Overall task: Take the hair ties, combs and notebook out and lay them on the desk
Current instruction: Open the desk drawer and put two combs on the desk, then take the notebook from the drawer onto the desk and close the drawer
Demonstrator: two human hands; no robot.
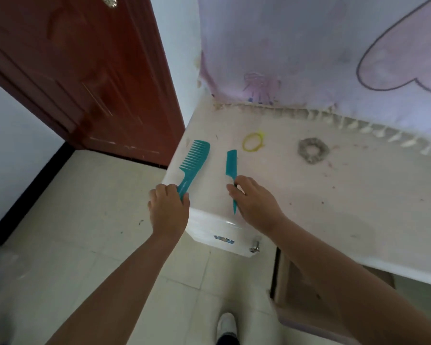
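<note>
L hand point(168, 207) grips teal wide-tooth comb point(193, 163) handle; R hand point(253, 201) pinches slim teal tail comb point(232, 168).

There is one view only, from the camera on my head, so no second view shares any of it. It looks forward and steeply down over my two forearms, which run up from the bottom edge toward the near left corner of the worktop point(309, 195). That corner sits close, near the middle of the picture. The wide lens bends the edges: the red-brown door point(85, 70) leans at upper left, the tiled floor point(97, 245) fills the lower left, and my shoe point(226, 322) shows at the bottom.
</note>
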